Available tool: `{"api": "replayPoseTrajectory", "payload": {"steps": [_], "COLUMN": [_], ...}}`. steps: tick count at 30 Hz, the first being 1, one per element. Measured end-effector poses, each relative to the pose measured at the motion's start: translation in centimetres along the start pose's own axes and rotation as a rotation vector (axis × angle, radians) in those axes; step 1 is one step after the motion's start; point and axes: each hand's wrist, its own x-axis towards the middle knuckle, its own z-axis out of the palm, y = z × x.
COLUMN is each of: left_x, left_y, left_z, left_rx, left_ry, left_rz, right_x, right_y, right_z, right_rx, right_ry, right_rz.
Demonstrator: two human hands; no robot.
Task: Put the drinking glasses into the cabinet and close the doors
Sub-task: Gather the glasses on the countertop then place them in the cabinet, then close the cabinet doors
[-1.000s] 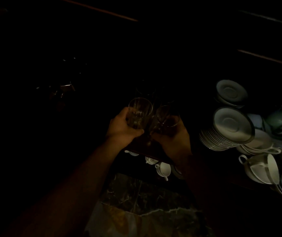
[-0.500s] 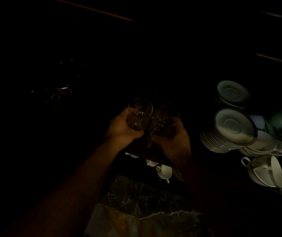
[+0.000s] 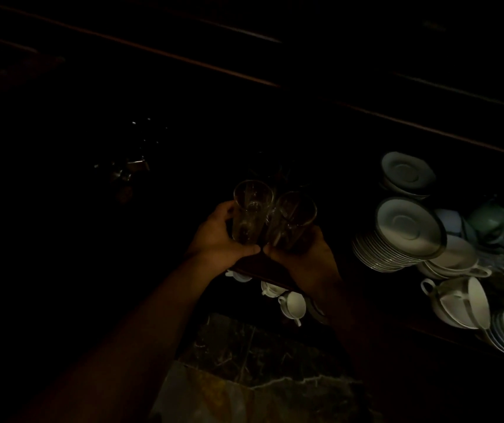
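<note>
The scene is very dark. My left hand grips a clear drinking glass from its left side. My right hand holds a second clear glass from below and the right. The two glasses stand side by side, touching, over the dark wooden edge of a cabinet shelf. My thumbs meet beneath them. Faint glints behind hint at more glassware deeper on the shelf, too dark to make out. The cabinet doors are not visible.
A stack of white saucers and another saucer pile fill the shelf at right, with white cups and a green teapot. White cups sit on a lower shelf. A metal object glints at left. Marble floor lies below.
Both hands have drawn closer together, so the thumbs now touch and the glasses press side by side. Their place over the shelf edge is almost the same.
</note>
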Motion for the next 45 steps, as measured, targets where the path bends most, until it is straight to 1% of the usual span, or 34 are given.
{"api": "replayPoseTrajectory", "payload": {"steps": [2,5,9,11,13,17,19,21,23,24,25,27,28,29,30,31,33,37,40,43,45], "left_x": [-1.6,-4.4,-9.3,-12.6,-16.6,-24.6,-29.2,-33.8,-37.9,-39.7,-41.0,-42.8,-43.3,-43.6,-43.9,-43.9,-43.9,-44.2,-44.6,-45.1,-45.4], "left_y": [0.0,0.7,3.3,5.5,8.3,13.9,16.3,17.7,18.1,18.0,17.7,16.5,15.8,15.2,14.5,13.8,12.7,11.2,11.0,11.5,12.2], "left_z": [-0.6,-1.8,-4.8,-6.7,-9.2,-14.8,-18.1,-21.1,-23.5,-24.5,-25.5,-27.0,-27.7,-28.2,-28.5,-28.5,-28.0,-27.0,-26.4,-25.1,-23.3], "left_rx": [0.019,0.046,0.134,0.169,0.191,0.309,0.33,0.373,0.522,0.617,0.704,0.796,0.786,0.737,0.666,0.609,0.543,0.489,0.488,0.47,0.459], "left_ry": [0.025,0.068,0.103,0.127,0.164,0.256,0.322,0.433,0.554,0.604,0.639,0.647,0.629,0.603,0.575,0.545,0.506,0.552,0.558,0.547,0.536], "left_rz": [-0.018,-0.04,-0.004,0.031,0.075,0.202,0.248,0.302,0.357,0.356,0.312,0.073,-0.062,-0.16,-0.219,-0.242,-0.232,-0.137,-0.109,-0.11,-0.09], "right_x": [-1.3,-4.2,-8.7,-11.1,-13.9,-18.6,-21.0,-23.4,-25.8,-27.1,-28.2,-30.1,-31.0,-31.7,-32.5,-33.1,-33.9,-33.9,-33.4,-33.1,-33.1], "right_y": [-0.6,-1.8,-4.3,-5.9,-8.1,-12.7,-15.5,-18.2,-20.5,-21.6,-22.7,-24.4,-25.3,-26.1,-26.9,-27.7,-28.8,-29.4,-28.7,-27.8,-26.8], "right_z": [-0.5,-1.7,-3.7,-4.6,-5.6,-6.4,-6.5,-6.3,-5.7,-5.2,-4.6,-3.1,-2.2,-1.2,-0.1,1.0,3.4,7.4,8.3,7.2,5.6], "right_rx": [-0.029,0.001,-0.019,-0.078,-0.175,-0.23,-0.287,-0.346,-0.384,-0.401,-0.421,-0.484,-0.522,-0.559,-0.595,-0.632,-0.728,-0.984,-1.171,-1.141,-1.112], "right_ry": [0.003,-0.023,-0.058,-0.081,-0.077,-0.13,-0.19,-0.237,-0.285,-0.312,-0.339,-0.404,-0.437,-0.468,-0.496,-0.521,-0.565,-0.655,-0.693,-0.644,-0.648], "right_rz": [0.002,-0.002,-0.099,-0.132,-0.21,-0.395,-0.461,-0.521,-0.595,-0.622,-0.649,-0.722,-0.768,-0.818,-0.865,-0.91,-0.97,-1.03,-1.087,-1.182,-1.207]}}
